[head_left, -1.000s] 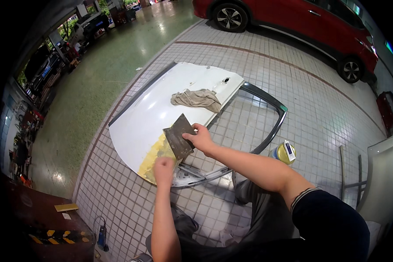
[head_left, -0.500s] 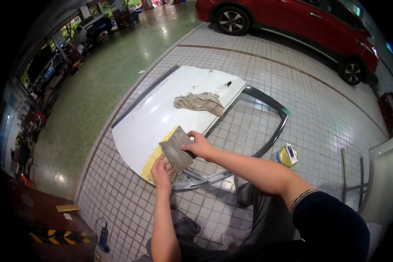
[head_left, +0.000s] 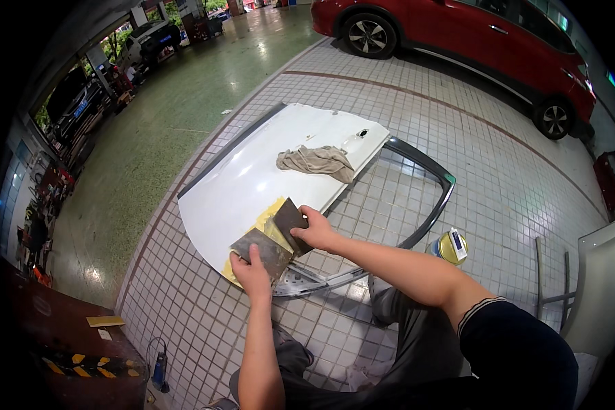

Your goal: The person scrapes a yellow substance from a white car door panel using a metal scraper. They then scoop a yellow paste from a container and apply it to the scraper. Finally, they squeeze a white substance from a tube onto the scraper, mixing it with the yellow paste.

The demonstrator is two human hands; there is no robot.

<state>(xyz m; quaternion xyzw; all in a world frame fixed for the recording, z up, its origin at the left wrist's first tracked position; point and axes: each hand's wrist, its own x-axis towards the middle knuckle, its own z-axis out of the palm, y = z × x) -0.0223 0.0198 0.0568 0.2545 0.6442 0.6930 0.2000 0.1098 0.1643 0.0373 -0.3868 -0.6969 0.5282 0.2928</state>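
Note:
My left hand (head_left: 251, 271) grips a flat grey rectangular plate (head_left: 268, 254), thumb on its upper face. A dark rectangular plate (head_left: 291, 222), tilted more steeply, is pinched in my right hand (head_left: 314, 231). The two plates are close together at their inner edges; whether they touch I cannot tell. Both are over the near edge of a white car door (head_left: 219, 191) lying on the floor, partly hiding a band of yellow filler (head_left: 227, 268) on it. A crumpled grey-beige rag (head_left: 316, 162) rests on the door panel farther back.
Right of the black window frame (head_left: 427, 222) stands a tin with a yellow lid (head_left: 451, 254), a white tube (head_left: 458, 244) on top. A red car (head_left: 458, 48) is parked at the back. A whitish panel (head_left: 601, 273) stands at right, a brown cabinet (head_left: 68, 328) at lower left.
Half a second ago, both hands were at one streaked grey-brown plate. Now the hands hold two separate plates, the left hand's plate lying lower and to the left.

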